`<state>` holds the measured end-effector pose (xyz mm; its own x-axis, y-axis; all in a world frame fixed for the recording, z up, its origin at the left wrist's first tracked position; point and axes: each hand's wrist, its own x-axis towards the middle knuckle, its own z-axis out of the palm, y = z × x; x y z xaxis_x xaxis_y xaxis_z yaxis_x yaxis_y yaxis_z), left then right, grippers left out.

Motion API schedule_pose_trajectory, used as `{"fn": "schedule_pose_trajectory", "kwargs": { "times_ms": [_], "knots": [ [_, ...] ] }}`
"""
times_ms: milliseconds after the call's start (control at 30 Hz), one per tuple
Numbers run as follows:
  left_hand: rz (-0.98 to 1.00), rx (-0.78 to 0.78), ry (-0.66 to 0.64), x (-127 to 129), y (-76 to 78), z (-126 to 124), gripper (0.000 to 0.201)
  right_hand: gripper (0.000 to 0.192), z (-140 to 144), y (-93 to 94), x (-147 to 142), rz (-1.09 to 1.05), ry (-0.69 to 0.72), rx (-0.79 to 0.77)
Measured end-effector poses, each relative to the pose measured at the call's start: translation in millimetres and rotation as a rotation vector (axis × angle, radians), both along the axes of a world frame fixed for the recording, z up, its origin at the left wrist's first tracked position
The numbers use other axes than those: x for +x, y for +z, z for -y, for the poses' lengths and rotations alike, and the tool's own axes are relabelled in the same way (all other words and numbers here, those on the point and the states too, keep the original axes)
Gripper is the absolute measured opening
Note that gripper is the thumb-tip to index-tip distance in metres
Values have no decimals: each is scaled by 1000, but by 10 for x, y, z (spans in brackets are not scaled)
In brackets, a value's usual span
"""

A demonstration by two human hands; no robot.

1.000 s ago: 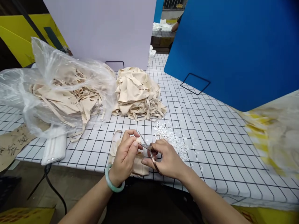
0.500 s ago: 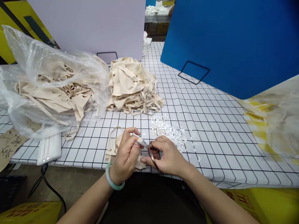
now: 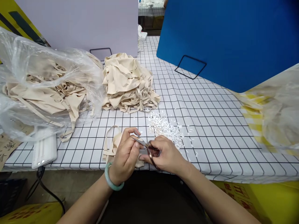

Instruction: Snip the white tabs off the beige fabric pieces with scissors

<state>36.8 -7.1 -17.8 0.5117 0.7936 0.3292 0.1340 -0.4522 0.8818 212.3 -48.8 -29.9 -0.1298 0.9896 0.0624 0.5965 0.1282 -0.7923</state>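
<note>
My right hand (image 3: 165,154) is closed round the handles of a pair of scissors (image 3: 148,145) with bronze-coloured loops. Their blades point left, parted, at the fingertips of my left hand (image 3: 126,154). That hand is pinched at thumb and fingers over a beige strappy garment (image 3: 112,146); the exact piece between the fingertips is mostly hidden. The garment lies at the table's front edge, a strap looping up behind the hand. A green bangle (image 3: 112,177) circles my left wrist. Small white slips (image 3: 167,127) are scattered just beyond my right hand.
A heap of beige garments (image 3: 128,84) stands behind the hands. Left of it, a clear plastic bag (image 3: 46,81) holds more. A white power bank (image 3: 44,151) with a cable lies front left. Lilac (image 3: 93,25) and blue (image 3: 221,40) panels stand at the back; another plastic bag (image 3: 282,115) is right.
The camera view has shifted a little, so the table's things sit slightly further left and higher. Both hands keep nearly the same pose, and the scissor blades look a little wider apart.
</note>
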Motion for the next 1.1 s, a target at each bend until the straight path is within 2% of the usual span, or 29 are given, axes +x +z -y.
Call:
{"fn": "schedule_pose_trajectory", "kwargs": {
  "times_ms": [133, 233, 433, 500, 600, 667, 733, 767, 833, 900, 967, 1033, 1100],
  "knots": [
    [-45, 55, -52, 97, 17, -19, 28, 57, 116, -90, 71, 16, -78, 7],
    [-60, 45, -126, 205, -30, -29, 26, 58, 239, -165, 134, 23, -164, -14],
    [-62, -32, -237, 426, -152, -20, 26, 62, 405, -267, 257, -58, -343, -229],
    [-94, -35, -227, 373, -114, -35, 27, 56, 429, -235, 354, -47, -426, -285],
    [-250, 25, -133, 42, -19, -78, 25, 45, 432, -132, 517, 96, -505, -233],
    [-397, 133, 44, -297, -3, -79, 21, 45, 395, -84, 541, 172, -492, -172],
    [-540, 219, 231, -621, -64, -25, 22, 41, 333, -96, 419, 143, -436, -135],
    [-598, 225, 277, -745, -119, 23, 32, 39, 303, -125, 298, 96, -384, -125],
    [-634, 174, 245, -884, -245, 138, 50, 35, 252, -213, -29, -17, -245, -102],
    [-558, 73, 132, -879, -332, 226, 43, 28, 201, -304, -371, -114, -96, -62],
    [-440, -29, 76, -780, -325, 213, 31, 24, 93, -346, -609, -204, -18, -5],
    [-331, -58, 118, -638, -196, 45, 25, 26, -130, -284, -682, -331, -24, 28],
    [-238, 14, 177, -475, 51, -284, 21, 23, -490, -78, -603, -465, -75, 58]
  ]
}}
